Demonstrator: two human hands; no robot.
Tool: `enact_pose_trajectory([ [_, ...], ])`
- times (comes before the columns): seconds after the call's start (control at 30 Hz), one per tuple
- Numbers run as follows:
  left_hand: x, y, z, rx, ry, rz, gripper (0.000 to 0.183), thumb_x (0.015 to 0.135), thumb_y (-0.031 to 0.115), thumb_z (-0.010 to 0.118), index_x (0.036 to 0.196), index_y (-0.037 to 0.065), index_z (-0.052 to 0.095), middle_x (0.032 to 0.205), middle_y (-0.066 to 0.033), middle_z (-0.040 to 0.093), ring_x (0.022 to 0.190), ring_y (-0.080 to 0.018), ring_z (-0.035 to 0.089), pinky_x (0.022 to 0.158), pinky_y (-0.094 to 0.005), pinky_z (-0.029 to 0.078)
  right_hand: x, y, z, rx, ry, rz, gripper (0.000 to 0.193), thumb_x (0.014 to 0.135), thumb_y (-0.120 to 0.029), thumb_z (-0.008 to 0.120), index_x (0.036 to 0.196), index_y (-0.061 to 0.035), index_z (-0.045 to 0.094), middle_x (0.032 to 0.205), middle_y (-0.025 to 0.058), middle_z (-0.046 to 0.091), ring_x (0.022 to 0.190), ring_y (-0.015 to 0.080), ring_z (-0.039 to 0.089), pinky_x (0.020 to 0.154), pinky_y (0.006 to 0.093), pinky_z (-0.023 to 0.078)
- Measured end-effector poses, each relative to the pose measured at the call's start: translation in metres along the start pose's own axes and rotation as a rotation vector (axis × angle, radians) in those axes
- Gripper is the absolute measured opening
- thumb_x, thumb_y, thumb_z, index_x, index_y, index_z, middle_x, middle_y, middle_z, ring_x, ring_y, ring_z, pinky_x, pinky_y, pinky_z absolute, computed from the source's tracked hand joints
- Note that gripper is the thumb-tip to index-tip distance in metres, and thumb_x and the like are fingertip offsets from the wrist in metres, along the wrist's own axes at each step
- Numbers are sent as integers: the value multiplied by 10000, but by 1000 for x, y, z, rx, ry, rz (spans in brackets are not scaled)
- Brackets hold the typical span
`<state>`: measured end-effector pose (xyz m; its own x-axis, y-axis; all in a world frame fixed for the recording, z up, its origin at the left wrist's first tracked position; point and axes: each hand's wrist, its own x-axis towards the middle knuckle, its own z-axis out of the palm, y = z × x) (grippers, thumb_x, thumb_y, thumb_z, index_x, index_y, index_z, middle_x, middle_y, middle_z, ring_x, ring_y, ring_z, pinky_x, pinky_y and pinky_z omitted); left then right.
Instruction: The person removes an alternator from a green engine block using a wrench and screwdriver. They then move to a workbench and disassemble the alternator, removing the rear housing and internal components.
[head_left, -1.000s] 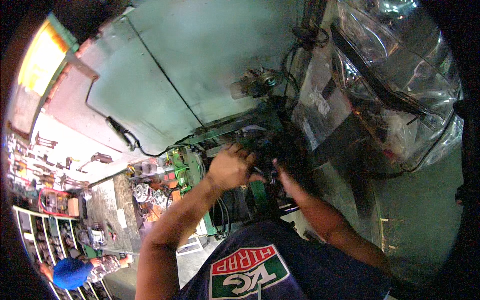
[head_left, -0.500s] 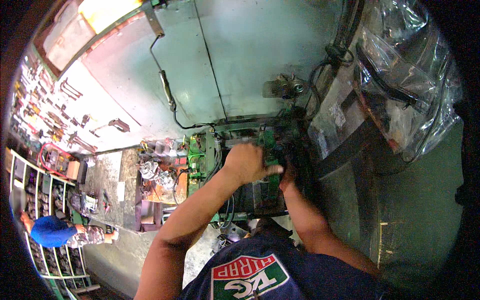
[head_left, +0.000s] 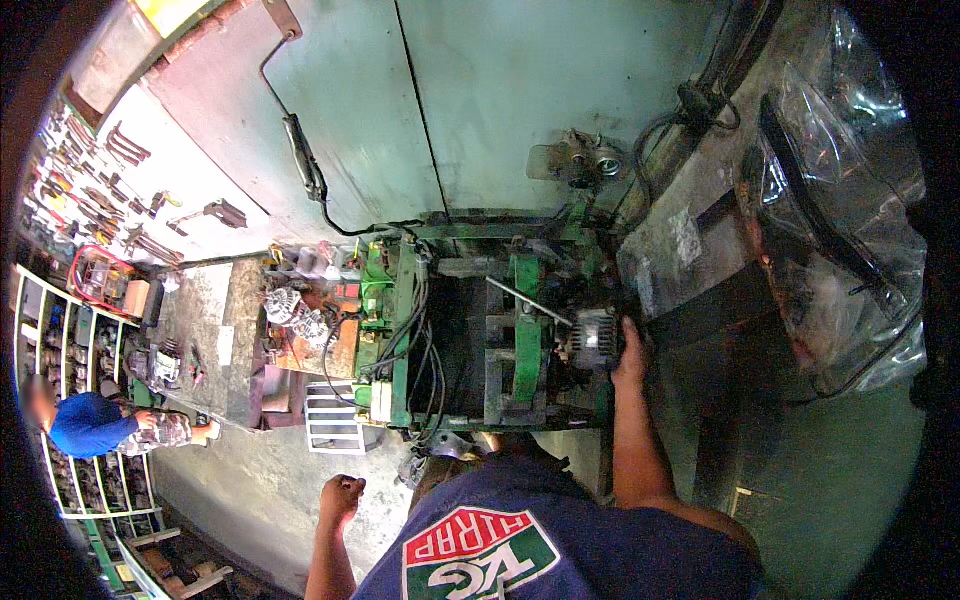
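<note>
My right hand [head_left: 629, 352] is wrapped around the right side of an alternator [head_left: 594, 338], a dark part with a silver finned body. The alternator sits at the right end of a green metal frame [head_left: 526, 345]. A slim metal bar [head_left: 527, 300] slants across the frame, its lower end close to the alternator. My left hand [head_left: 342, 497] is away from the frame, low on the left above the floor. Its fingers are curled in, and what they hold, if anything, is hidden.
Black cables [head_left: 424, 330] hang along the frame's left side. More alternators [head_left: 285, 307] lie on the bench to the left. A white rack [head_left: 336, 418] stands below. Clear plastic sheeting [head_left: 850, 220] hangs at right. A person in blue [head_left: 92, 424] is at far left.
My left hand has pulled back from the frame, down and to the left. My right hand has shifted slightly right and up, and the alternator and metal bar now show clearly.
</note>
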<state>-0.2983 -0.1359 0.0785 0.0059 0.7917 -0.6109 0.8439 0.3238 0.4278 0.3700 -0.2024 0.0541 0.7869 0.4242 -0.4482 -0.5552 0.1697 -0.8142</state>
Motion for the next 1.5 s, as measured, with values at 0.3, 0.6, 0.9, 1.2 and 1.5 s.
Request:
enact_pose_trajectory([
  [0.3, -36, 244, 48, -107, -471, 550, 484, 959, 215, 843, 1347, -10, 661, 1200, -169, 780, 1153, -238, 737, 986, -386, 575, -87, 4, -89, 671, -159, 100, 714, 1026, -639, 532, 1476, -93, 624, 1462, 133, 680, 1294, 394, 645, 1109, 584, 523],
  [0.6, -111, 349, 63, -460, -809, 1008, 1436, 712, 142, 1024, 1737, 29, 25, 1708, -222, 359, 1575, -296, 368, 1317, -429, 270, -234, -117, 34, -11, -197, 94, 524, 1018, -492, 664, 1326, -72, 714, 1272, 123, 755, 1092, 300, 734, 976, 472, 593],
  [0.9, -116, 334, 67, -978, -684, 1160, 1373, 692, -81, 957, 1733, 59, 73, 1589, -139, 494, 1445, -232, 495, 1241, -405, 386, -229, -141, 68, -60, -433, -260, 638, 1056, -516, 523, 1433, -15, 643, 1338, 146, 722, 1190, 311, 701, 1023, 483, 564],
  [1.2, -122, 342, 68, -1234, -568, 1354, 1347, 678, 18, 981, 1709, 45, 115, 1584, -116, 459, 1488, -245, 429, 1277, -398, 300, -283, -194, 131, 63, -587, -511, 707, 1091, -519, 401, 1566, -8, 511, 1582, 229, 556, 1417, 413, 558, 1230, 570, 432],
  [1.5, -134, 305, 43, -1504, -618, 1331, 1495, 673, 374, 1033, 1730, 22, 34, 1753, -147, 212, 1624, -280, 192, 1326, -431, 160, -247, -214, 154, -165, -1453, -65, 826, 1020, -457, 633, 1669, -33, 346, 1503, 279, 543, 1290, 407, 581, 1128, 500, 469],
])
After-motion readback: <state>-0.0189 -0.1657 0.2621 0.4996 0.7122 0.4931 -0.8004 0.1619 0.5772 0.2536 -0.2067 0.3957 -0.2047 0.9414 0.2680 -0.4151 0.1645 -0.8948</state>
